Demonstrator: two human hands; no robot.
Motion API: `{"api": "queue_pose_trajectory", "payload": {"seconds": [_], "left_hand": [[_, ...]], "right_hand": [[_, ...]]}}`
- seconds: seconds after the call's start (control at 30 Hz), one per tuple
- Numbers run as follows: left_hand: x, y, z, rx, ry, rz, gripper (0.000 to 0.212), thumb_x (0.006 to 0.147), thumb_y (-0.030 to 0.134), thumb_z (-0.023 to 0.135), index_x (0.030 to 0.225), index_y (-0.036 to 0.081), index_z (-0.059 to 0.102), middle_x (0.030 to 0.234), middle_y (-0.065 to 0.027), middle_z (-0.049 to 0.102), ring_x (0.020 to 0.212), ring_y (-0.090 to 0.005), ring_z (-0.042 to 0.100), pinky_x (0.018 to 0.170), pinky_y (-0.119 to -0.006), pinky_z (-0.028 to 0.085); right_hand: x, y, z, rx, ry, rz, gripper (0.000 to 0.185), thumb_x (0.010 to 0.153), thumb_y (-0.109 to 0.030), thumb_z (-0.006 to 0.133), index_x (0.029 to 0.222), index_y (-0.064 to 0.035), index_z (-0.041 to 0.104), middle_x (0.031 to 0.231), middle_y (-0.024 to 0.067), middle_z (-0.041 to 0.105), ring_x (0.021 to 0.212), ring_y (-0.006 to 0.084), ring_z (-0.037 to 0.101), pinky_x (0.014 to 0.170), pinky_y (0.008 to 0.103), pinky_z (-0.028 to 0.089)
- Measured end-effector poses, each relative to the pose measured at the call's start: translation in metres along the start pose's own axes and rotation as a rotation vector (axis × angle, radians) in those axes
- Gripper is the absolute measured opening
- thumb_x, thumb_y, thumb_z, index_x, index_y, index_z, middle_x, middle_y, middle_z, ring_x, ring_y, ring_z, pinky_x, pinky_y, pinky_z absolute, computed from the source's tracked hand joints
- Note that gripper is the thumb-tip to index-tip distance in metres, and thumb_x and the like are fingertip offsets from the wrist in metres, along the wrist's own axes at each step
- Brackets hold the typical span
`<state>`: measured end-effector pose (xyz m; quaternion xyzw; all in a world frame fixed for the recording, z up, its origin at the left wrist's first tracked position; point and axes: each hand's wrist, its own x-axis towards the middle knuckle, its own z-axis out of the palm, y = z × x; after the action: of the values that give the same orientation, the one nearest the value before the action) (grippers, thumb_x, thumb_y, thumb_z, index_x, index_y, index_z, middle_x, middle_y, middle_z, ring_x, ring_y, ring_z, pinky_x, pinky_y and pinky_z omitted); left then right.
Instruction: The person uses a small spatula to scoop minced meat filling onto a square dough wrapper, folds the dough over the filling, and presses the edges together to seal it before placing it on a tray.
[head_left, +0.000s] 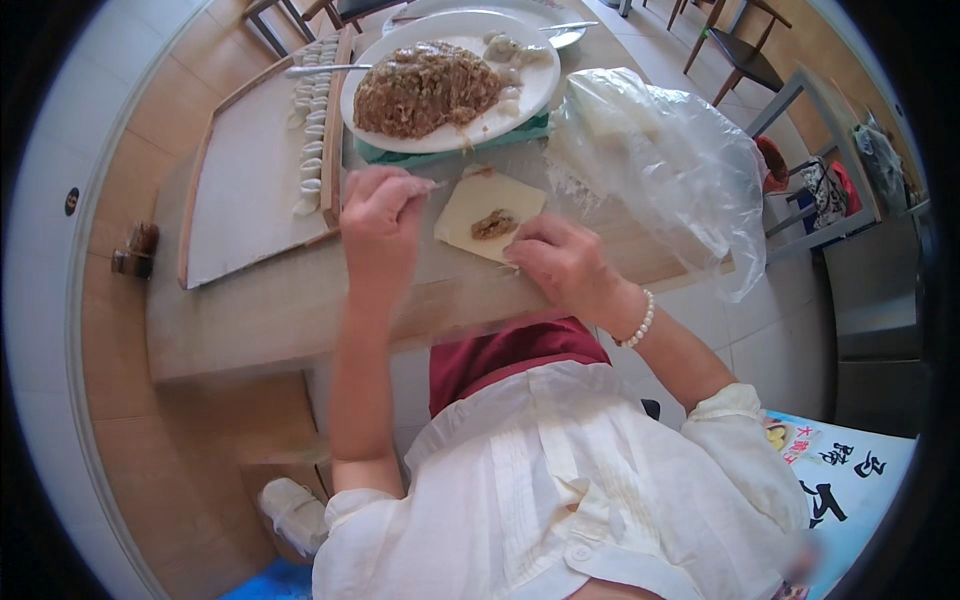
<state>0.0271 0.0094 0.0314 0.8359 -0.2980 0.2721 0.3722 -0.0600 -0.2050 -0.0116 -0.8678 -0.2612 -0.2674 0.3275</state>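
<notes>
My left hand (384, 206) is closed around a thin stick (451, 181), whose far end, smeared with filling, lies over the back corner of a pale square dough wrapper (457, 217). A small lump of minced filling (493, 224) sits on this wrapper, flat on the wooden table. With thumb and fingers, my right hand (562, 255) pinches the wrapper's near right corner. Behind them is a white oval plate (457, 142) with a mound of minced meat (427, 90) and several peeled shrimp (514, 56). A metal utensil handle (326, 70) sticks out from the mound's left side.
A wood-framed tray (240, 195) at left bears a column of folded dumplings (311, 150) along its right side. To the right, a clear plastic bag (675, 165) covers white wrappers and overhangs the table edge. Another plate (574, 37) stands behind; chairs (742, 56) stand beyond.
</notes>
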Motion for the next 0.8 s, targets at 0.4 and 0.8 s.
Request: {"api": "queue_pose_trajectory", "payload": {"seconds": [0.4,0.8], "left_hand": [[-0.058,0.007,0.000,-0.005,-0.040,-0.082,0.011,0.075,-0.004,0.069,0.084,0.002,0.067,0.087,-0.0117,0.063,0.083,-0.0290,0.059,0.072,-0.036,0.048],[-0.050,0.007,0.017,-0.059,-0.016,-0.149,0.010,0.074,-0.005,0.067,0.082,0.001,0.065,0.085,-0.0126,0.063,0.082,-0.0320,0.057,0.071,-0.040,0.046]], "right_hand": [[0.006,-0.001,-0.001,-0.058,-0.004,-0.022,0.009,0.072,-0.006,0.072,0.080,-0.0082,0.067,0.081,0.0059,0.060,0.078,0.0245,0.062,0.069,0.0365,0.053],[0.017,0.002,-0.006,-0.035,-0.079,-0.020,0.006,0.075,-0.012,0.072,0.078,-0.0106,0.068,0.079,0.0072,0.060,0.075,0.0252,0.062,0.067,0.0372,0.053]]}}
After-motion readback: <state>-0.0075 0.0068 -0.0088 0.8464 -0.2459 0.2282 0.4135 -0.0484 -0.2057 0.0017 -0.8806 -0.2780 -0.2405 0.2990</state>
